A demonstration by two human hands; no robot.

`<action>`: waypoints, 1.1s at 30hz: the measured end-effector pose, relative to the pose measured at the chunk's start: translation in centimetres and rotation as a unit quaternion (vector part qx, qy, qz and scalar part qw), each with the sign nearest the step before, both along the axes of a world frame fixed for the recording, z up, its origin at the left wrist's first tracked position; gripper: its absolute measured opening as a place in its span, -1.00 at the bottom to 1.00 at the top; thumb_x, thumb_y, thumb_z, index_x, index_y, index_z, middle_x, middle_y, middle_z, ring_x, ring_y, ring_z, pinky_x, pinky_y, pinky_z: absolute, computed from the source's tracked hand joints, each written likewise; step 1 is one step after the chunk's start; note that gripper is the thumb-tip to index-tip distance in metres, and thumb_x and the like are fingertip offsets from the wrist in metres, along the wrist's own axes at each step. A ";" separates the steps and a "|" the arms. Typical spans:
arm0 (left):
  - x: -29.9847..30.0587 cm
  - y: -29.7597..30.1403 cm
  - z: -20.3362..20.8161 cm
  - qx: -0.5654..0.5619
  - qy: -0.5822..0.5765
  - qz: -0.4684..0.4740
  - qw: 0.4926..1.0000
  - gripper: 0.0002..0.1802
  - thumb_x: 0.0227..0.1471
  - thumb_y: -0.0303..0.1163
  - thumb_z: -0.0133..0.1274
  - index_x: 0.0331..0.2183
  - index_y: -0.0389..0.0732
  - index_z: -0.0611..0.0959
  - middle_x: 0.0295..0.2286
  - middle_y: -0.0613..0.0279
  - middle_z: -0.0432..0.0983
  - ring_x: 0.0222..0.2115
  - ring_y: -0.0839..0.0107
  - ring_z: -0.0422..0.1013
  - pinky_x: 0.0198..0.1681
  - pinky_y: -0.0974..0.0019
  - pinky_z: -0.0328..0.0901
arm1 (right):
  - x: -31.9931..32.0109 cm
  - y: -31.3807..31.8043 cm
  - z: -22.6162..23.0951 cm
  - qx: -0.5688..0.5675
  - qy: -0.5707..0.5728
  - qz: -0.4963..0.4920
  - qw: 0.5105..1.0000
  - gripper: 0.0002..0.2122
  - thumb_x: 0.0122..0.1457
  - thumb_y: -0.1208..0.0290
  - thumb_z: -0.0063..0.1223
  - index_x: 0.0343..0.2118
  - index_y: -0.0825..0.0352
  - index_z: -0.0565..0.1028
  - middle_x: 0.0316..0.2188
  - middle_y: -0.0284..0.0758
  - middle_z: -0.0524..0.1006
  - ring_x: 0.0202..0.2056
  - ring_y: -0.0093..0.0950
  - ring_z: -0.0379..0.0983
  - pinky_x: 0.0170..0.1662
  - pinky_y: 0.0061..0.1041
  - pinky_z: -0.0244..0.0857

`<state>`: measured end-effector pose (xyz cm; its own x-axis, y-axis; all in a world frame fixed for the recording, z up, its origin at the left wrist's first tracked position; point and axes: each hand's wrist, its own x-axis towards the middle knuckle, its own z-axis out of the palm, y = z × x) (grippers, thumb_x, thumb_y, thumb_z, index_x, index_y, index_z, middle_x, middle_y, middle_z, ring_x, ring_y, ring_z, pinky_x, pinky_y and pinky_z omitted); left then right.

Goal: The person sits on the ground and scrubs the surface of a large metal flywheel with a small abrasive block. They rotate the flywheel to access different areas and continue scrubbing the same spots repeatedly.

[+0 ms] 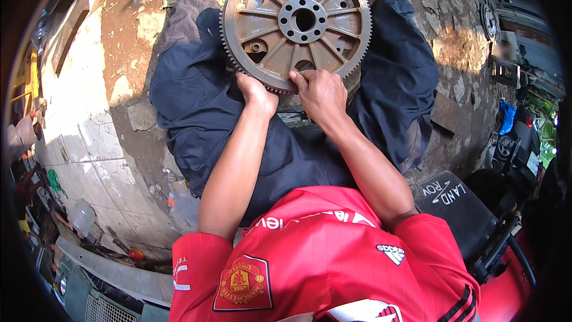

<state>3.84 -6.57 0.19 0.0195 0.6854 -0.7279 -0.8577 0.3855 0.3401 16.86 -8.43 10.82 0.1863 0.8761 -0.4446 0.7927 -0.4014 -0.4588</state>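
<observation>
A large metal flywheel (271,62) with a toothed outer rim stands tilted between my knees. Its spokes run in to a pale hub with a ring of bolt holes around a wide centre bore. My left hand (258,94) grips the near left part of the rim from below, its fingertips hidden behind the teeth. At the near edge, just right of the middle, my right hand (323,92) presses its thumb on the rim's face. The other right fingers curl in under the edge, partly out of sight.
Rough stone paving (444,9) surrounds my feet, with a pale tiled strip (98,137) on the left. Clutter and a clear plastic container (82,216) lie farther left. A black flat panel (456,209) stands by my right side. Vehicle parts (515,149) crowd the far right.
</observation>
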 end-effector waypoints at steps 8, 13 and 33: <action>0.4 0.7 1.3 -0.036 0.032 -0.004 0.999 -0.28 0.39 0.16 -0.44 0.29 -0.07 0.44 0.26 0.16 0.40 0.22 0.08 0.39 0.29 -0.11 0.29 | -0.1 -0.5 0.3 0.003 -0.001 0.004 1.000 -0.60 0.33 0.00 0.16 -0.39 0.29 0.74 -0.53 -0.01 0.62 -0.36 0.06 0.61 -0.23 0.03 0.45; 0.5 0.6 1.4 -0.033 0.039 0.012 0.999 -0.27 0.39 0.14 -0.45 0.29 -0.10 0.44 0.26 0.16 0.40 0.23 0.08 0.38 0.30 -0.11 0.27 | 0.0 0.1 -0.4 0.011 -0.003 0.005 1.000 -0.64 0.34 0.04 0.16 -0.34 0.26 0.75 -0.52 0.00 0.63 -0.35 0.06 0.61 -0.21 0.02 0.46; 0.9 1.1 2.1 -0.079 0.081 0.024 0.993 -0.37 0.41 -0.08 -0.41 0.29 -0.19 0.44 0.22 0.00 0.43 0.19 0.00 0.42 0.30 -0.17 0.30 | -0.2 0.8 -0.9 -0.015 -0.001 -0.003 1.000 -0.67 0.35 0.11 0.13 -0.32 0.27 0.75 -0.39 0.08 0.66 -0.25 0.14 0.62 -0.13 0.03 0.47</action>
